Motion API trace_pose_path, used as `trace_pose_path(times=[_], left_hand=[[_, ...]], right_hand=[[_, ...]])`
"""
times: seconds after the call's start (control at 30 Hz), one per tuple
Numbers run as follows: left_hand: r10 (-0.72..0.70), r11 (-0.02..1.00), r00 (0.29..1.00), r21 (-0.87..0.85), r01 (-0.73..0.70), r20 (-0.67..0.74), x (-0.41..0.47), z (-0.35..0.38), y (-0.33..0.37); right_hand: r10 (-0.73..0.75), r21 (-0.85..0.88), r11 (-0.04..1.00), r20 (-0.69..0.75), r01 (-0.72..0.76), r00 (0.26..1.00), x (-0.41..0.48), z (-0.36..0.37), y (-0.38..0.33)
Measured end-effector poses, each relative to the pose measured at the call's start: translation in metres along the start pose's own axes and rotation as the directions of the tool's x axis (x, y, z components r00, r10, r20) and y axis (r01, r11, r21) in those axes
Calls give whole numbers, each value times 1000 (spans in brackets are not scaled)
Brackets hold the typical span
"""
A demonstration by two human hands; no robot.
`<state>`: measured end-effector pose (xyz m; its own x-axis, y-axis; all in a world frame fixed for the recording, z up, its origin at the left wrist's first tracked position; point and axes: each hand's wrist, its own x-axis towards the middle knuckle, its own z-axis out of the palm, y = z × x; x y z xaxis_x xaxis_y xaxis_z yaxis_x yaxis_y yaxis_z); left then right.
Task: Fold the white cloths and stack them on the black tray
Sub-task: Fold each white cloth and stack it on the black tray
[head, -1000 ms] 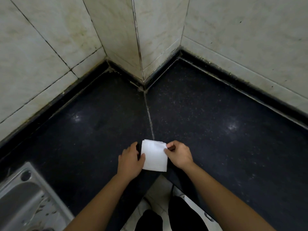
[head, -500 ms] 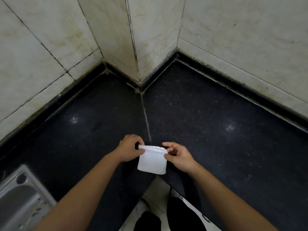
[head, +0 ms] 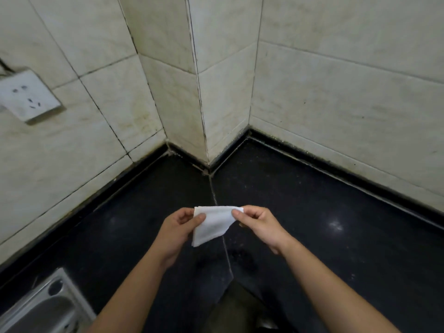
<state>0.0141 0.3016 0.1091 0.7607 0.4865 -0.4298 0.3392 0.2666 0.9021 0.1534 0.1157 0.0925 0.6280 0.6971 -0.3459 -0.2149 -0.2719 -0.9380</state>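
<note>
Surface: dark speckled surface [head: 336, 236] in a tiled corner, with a steel sink [head: 40, 308] well off beyond the left grip.
Cloth: small folded white cloth [head: 212, 224], held clear above the surface between both grips.
Left grip: the left grip [head: 179, 227] pinches the cloth's upper left corner.
Right grip: the right grip [head: 260, 224] pinches its upper right corner.
Axis: the top edge runs from grip to grip, and the hanging low corner is nearer the left grip.
Tray: the black tray is not in view.

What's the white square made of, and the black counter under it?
The white cloth looks like soft woven fabric: matte, limp, its free corner drooping. The black counter seems to be polished stone, maybe granite: glossy, finely speckled, with light spots reflected on it.
</note>
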Motion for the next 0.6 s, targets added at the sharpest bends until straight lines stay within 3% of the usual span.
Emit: trace_pose_path(times=[0.17,0.33,0.6], left_hand=[[-42,991,995,-120,53,87,-27,30,12],[-120,992,965,0,123,235,-49,83,-6],[-127,988,871,136,69,476,-108,181,1]], right_hand=[[-32,71,997,-74,37,997,-44,-8,-18],[117,183,979,-175,-85,978,-117,-30,10],[69,218,975,-496,47,866,-251,-85,22]])
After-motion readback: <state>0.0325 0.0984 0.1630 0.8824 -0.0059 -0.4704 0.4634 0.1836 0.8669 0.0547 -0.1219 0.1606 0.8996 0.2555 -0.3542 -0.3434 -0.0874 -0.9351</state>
